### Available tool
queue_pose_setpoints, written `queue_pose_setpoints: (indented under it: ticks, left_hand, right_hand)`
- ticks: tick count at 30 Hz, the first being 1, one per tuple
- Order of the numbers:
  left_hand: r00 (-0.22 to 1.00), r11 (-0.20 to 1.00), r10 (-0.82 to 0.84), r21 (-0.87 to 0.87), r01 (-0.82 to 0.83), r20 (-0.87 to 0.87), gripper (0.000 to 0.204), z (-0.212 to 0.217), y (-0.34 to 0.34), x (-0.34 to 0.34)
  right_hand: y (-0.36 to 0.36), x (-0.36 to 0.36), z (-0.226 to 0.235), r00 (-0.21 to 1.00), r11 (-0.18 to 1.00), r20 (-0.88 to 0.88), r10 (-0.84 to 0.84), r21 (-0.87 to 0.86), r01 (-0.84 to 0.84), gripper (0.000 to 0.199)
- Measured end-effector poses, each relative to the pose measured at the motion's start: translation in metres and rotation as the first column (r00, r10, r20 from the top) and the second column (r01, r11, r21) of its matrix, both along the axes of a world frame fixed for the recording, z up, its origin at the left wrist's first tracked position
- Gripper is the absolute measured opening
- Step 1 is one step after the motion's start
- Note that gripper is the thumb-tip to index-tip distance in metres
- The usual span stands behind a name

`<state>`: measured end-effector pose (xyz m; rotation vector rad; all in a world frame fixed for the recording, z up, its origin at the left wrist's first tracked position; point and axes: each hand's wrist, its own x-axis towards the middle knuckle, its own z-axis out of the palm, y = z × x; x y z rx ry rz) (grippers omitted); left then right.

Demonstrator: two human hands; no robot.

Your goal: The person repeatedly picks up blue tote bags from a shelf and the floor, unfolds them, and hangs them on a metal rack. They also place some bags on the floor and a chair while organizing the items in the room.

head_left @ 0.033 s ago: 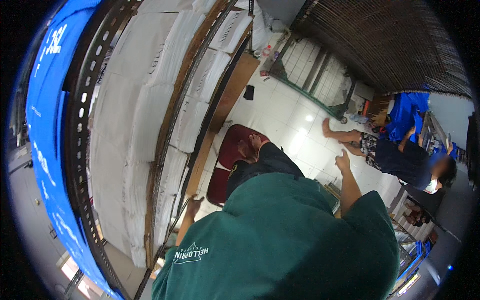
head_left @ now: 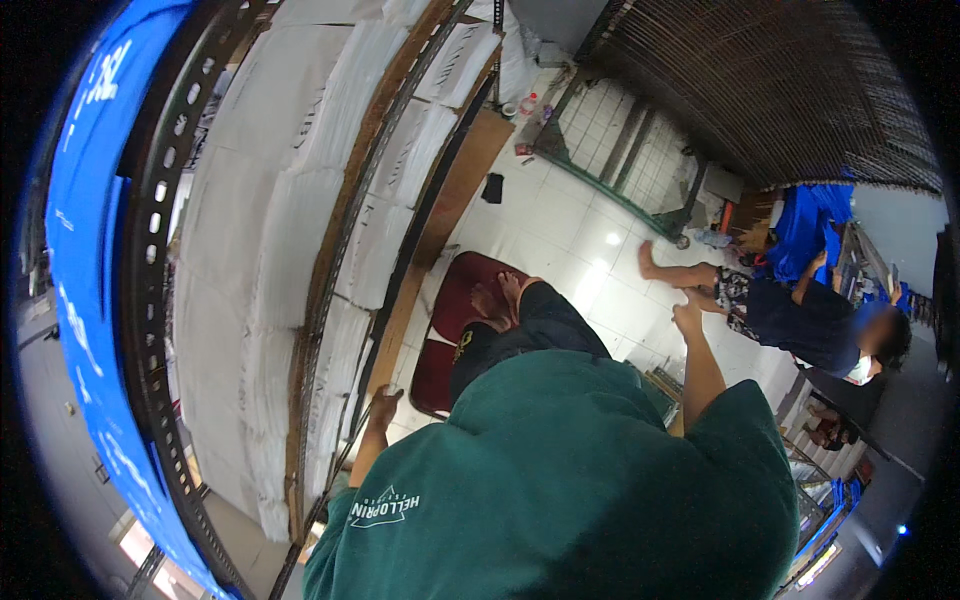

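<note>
My left hand [head_left: 383, 405] is down at my left side with the fingers spread and loose, grasping nothing. It is the hand nearer to the shelf. Just beside it runs the brown board [head_left: 440, 210] that edges the shelf, and behind that board lie the white bundles [head_left: 330, 300], packed in rows. I cannot tell whether my fingertips touch the board or only hover by it; my shirt hides the wrist.

The board and the rows of bundles share one long axis. It runs along my left flank, from low beside my hip away toward the far end of the tiled floor [head_left: 590, 225]. So the bundles lie to the left of and slightly ahead of my left hand, side-on to it, not end-on.

My right hand [head_left: 688, 318] is lifted out to my right, well apart from the shelf, with my whole body between the two. It looks loosely open and empty, fingers pointing away from me. It is near the bare legs of another person [head_left: 800, 320] who sits on the floor to my right, but I cannot tell whether it touches them.

My feet [head_left: 500, 295] rest on a dark red cushion [head_left: 440, 370] in front of me, just beside the board. A perforated metal rail [head_left: 150, 300] and a blue panel [head_left: 85, 300] stand beyond the bundles.
</note>
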<state>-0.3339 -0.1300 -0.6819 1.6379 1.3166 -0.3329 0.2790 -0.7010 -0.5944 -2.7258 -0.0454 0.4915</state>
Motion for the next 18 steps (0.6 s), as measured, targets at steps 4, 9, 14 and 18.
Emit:
queue_pose_setpoints:
  ticks: [4, 9, 14, 18]
  left_hand:
    - [0.976, 0.991, 0.022, -0.125, -0.050, -0.216, 0.076, 0.024, -0.027, 0.058]
    - [0.883, 0.987, 0.146, 0.126, -0.100, -0.445, 0.096, -0.066, -0.132, -0.015]
    - [0.741, 0.864, 0.502, 0.302, -0.404, -0.446, 0.104, -0.115, -0.233, -0.037]
    - [0.672, 0.718, 0.674, 0.488, -0.496, -0.308, 0.110, -0.170, -0.263, -0.047]
  right_hand:
    - [0.038, 0.053, 0.017, 0.995, 0.999, 0.095, -0.017, 0.048, 0.012, 0.062]
    - [0.082, 0.053, 0.008, 0.892, 0.868, -0.204, -0.402, 0.224, 0.443, 0.063]
    - [0.144, 0.057, -0.014, 0.939, 0.916, -0.264, -0.219, 0.277, 0.291, 0.055]
    - [0.076, 0.054, -0.137, 0.994, 0.847, 0.051, 0.095, 0.521, -0.108, 0.052]
